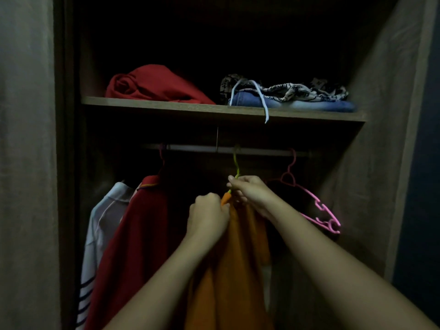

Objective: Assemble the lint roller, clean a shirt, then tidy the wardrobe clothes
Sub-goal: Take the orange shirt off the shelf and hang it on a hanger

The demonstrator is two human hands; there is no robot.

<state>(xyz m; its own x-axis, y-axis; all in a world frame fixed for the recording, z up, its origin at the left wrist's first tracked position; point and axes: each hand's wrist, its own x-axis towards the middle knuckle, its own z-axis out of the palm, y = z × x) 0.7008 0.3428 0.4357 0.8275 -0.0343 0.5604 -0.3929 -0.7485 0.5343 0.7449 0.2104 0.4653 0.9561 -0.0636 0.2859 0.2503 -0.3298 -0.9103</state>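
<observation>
the orange shirt (238, 258) hangs in the middle of the wardrobe on a green hanger (236, 163). the hook of that hanger looks to be over the rail (190, 148), but it is dark up there and hard to be sure. the left hand (208, 216) is curled tight on the top of the orange shirt, near the collar. the right hand (250, 194) pinches the thin neck of the green hanger just above the cloth. if the left hand pulls down too hard, the shirt could slide off one side and drop. if the right hand lifts or twists, the hook could pop off the rail and the whole thing could fall. the red shirt (138, 234) hangs just beside it on the left and could get bunched up. the empty pink hanger (319, 210) on the right hangs tilted, so a bump from an arm could knock it off.
</observation>
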